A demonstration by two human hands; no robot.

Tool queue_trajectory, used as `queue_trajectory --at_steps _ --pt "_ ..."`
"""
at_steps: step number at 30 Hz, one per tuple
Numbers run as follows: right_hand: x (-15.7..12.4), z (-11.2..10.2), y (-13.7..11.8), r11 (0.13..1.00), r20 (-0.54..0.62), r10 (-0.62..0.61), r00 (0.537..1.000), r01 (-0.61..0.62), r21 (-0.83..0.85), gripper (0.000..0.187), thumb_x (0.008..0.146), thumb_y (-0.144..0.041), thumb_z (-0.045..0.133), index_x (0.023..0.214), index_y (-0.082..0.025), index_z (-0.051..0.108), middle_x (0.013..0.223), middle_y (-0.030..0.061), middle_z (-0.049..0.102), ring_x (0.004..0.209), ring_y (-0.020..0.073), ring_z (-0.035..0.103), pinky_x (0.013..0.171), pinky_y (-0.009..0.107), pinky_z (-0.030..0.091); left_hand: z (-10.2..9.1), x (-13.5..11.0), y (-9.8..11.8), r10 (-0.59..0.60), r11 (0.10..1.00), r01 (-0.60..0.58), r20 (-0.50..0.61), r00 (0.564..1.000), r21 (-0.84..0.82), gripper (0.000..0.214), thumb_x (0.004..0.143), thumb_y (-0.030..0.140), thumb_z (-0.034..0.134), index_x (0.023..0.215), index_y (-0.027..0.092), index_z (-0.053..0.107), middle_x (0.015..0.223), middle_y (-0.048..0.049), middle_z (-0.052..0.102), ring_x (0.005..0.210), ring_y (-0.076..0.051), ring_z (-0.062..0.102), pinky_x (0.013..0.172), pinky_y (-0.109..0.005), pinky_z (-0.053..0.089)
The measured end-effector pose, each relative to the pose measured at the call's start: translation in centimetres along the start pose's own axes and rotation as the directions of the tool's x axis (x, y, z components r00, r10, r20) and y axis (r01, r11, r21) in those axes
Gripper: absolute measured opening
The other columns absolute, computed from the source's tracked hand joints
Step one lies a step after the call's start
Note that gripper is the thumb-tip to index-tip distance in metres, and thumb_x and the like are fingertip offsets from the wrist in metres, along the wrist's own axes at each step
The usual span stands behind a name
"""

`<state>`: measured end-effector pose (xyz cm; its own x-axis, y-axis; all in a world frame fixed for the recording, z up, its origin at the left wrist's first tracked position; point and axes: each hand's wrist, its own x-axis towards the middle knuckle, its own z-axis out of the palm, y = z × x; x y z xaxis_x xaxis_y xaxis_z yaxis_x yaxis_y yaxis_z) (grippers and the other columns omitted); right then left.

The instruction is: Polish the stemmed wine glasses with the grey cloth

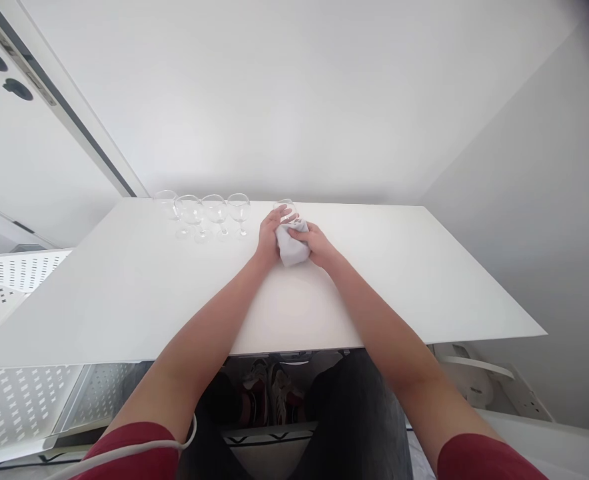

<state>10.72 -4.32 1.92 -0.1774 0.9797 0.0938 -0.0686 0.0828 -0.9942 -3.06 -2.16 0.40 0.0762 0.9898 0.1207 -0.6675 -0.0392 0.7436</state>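
A white table [399, 287] spreads beneath the person's fingers. Left of them, well apart, four clear stemmed glasses [214, 209] stand upright near the far edge. The left hand [269, 235] curls slightly parted fingers around the single glass [285, 207]; the right hand [320, 244] has its fingers clamped on the pale grey cloth [293, 249], thumb on top. The cloth bunches between both hands' fingers, the glass's bowl showing just beyond it.
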Motion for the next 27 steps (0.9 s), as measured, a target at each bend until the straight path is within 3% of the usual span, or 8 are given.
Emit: queue_trajectory --at_steps 2,5,6,10,15,18,22,27 --pt "0.0 0.2 0.0 1.0 0.038 -0.001 0.999 0.001 0.002 0.036 0.074 -0.052 0.081 0.084 -0.022 0.064 0.081 0.001 0.064 0.077 0.0182 0.056 0.072 0.033 0.047 0.0 0.0 0.0 0.013 1.0 -0.013 0.009 1.0 -0.008 0.048 0.085 0.056 0.078 0.117 0.021 0.071 0.14 -0.0141 0.065 0.139 -0.038 0.057 0.112 -0.051 0.051" --pt "-0.1 0.2 -0.1 0.979 -0.099 -0.139 0.985 0.122 -0.161 0.039 0.067 -0.044 0.086 0.069 -0.022 0.054 0.071 -0.002 0.056 0.075 0.0166 0.052 0.071 0.031 0.045 0.1 -0.2 0.1 0.099 0.994 -0.101 0.033 0.994 0.041 0.051 0.08 0.049 0.085 0.122 0.024 0.07 0.143 -0.0113 0.064 0.14 -0.036 0.058 0.114 -0.048 0.051" --pt "-0.1 0.2 -0.2 0.98 -0.097 -0.135 0.986 0.118 -0.159 0.039 0.066 -0.044 0.086 0.068 -0.022 0.054 0.071 -0.0019 0.056 0.075 0.0169 0.052 0.071 0.031 0.045 0.1 -0.2 0.1 0.112 0.992 -0.114 0.024 0.993 0.053 0.052 0.079 0.049 0.086 0.122 0.024 0.07 0.143 -0.0114 0.065 0.139 -0.036 0.058 0.114 -0.047 0.051" --pt "-0.1 -0.1 -0.5 0.997 0.098 0.032 0.995 -0.039 0.071 0.039 0.074 -0.055 0.08 0.089 -0.022 0.066 0.087 0.0033 0.067 0.081 0.0203 0.059 0.073 0.035 0.049 0.2 -0.3 0.3 0.049 0.999 -0.05 0.046 0.998 0.01 0.052 0.085 0.059 0.077 0.118 0.02 0.072 0.144 -0.0151 0.064 0.137 -0.037 0.06 0.113 -0.051 0.051" --pt "0.1 -0.1 -0.1 0.987 -0.084 -0.091 0.992 0.079 -0.137 0.036 0.068 -0.047 0.087 0.076 -0.022 0.061 0.077 -0.0009 0.063 0.081 0.0188 0.057 0.075 0.032 0.048 0.2 -0.1 0.4 0.055 0.998 -0.056 0.017 0.998 0.037 0.047 0.081 0.044 0.085 0.119 0.02 0.069 0.145 -0.0149 0.064 0.139 -0.035 0.058 0.117 -0.052 0.046" --pt "0.4 -0.3 0.0 0.997 -0.046 -0.003 0.999 0.007 0.074 0.039 0.073 -0.053 0.084 0.09 -0.022 0.067 0.089 0.0018 0.07 0.087 0.0202 0.062 0.079 0.034 0.051 0.1 -0.1 0.4 0.043 0.998 -0.043 -0.009 0.999 0.054 0.05 0.085 0.055 0.078 0.119 0.019 0.069 0.142 -0.017 0.066 0.137 -0.035 0.061 0.116 -0.052 0.046" --pt "0.9 -1.2 -0.2 0.968 -0.28 0.053 0.959 0.019 0.25 0.05 0.07 -0.06 0.085 0.097 -0.023 0.065 0.098 0.0039 0.073 0.095 0.0221 0.066 0.083 0.034 0.053 0.4 -0.5 0.5 0.101 0.98 -0.108 0.048 0.994 0.166 0.053 0.084 0.058 0.078 0.12 0.021 0.07 0.137 -0.0147 0.07 0.134 -0.034 0.062 0.115 -0.05 0.045" --pt "0.5 -1.0 -0.7 0.951 -0.164 0.084 0.983 -0.03 0.307 0.054 0.077 -0.068 0.077 0.11 -0.027 0.064 0.106 0.0031 0.074 0.103 0.0231 0.067 0.082 0.033 0.055 1.6 -1.7 0.8 0.13 0.952 -0.176 0.192 0.973 0.25 0.046 0.085 0.048 0.081 0.124 0.025 0.073 0.138 -0.0095 0.07 0.141 -0.032 0.056 0.119 -0.047 0.043"
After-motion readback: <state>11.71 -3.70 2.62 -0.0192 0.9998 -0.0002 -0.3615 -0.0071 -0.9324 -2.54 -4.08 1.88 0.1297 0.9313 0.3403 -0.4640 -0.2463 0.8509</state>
